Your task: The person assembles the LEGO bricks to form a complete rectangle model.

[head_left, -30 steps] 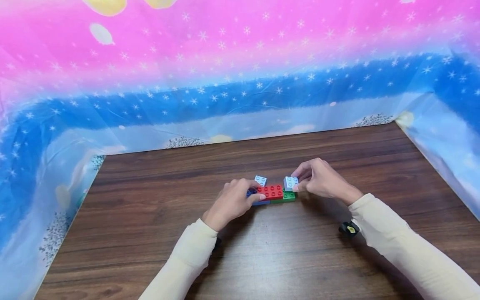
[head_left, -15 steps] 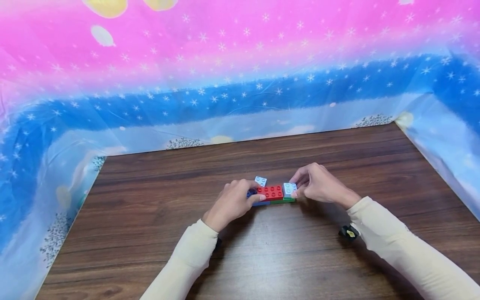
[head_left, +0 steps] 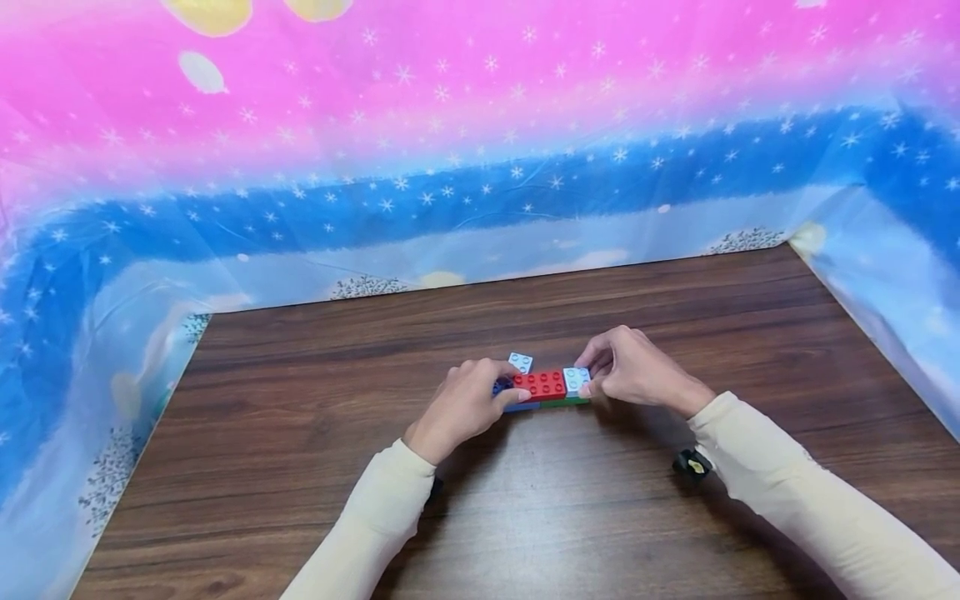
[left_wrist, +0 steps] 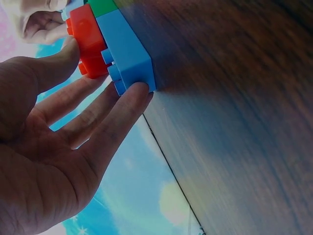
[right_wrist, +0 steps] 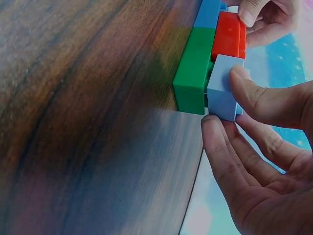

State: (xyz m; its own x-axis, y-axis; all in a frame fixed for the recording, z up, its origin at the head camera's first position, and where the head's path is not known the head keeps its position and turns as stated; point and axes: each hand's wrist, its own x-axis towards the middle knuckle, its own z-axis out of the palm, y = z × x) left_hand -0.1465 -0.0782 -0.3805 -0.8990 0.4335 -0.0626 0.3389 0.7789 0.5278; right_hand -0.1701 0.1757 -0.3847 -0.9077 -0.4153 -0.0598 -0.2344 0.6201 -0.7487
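Observation:
A red building brick (head_left: 540, 386) bridges a blue brick (left_wrist: 126, 49) and a green brick (right_wrist: 194, 68), which lie end to end on the table. My left hand (head_left: 467, 400) grips the red brick, thumb on its near side, with one fingertip at the blue brick's end. Between thumb and fingers, my right hand (head_left: 633, 367) pinches a pale blue-white brick (right_wrist: 225, 88) over the green brick, close beside the red one. A narrow gap with green studs shows under the pale brick in the right wrist view.
Another pale brick (head_left: 520, 362) lies just behind the row, near the left fingers. The brown wooden table (head_left: 300, 375) is bordered by a hanging pink and blue snowflake cloth (head_left: 465, 183) at the back and sides.
My right hand has lowered the pale brick onto the green brick and shifted it slightly left against the red one. The left hand has kept its place.

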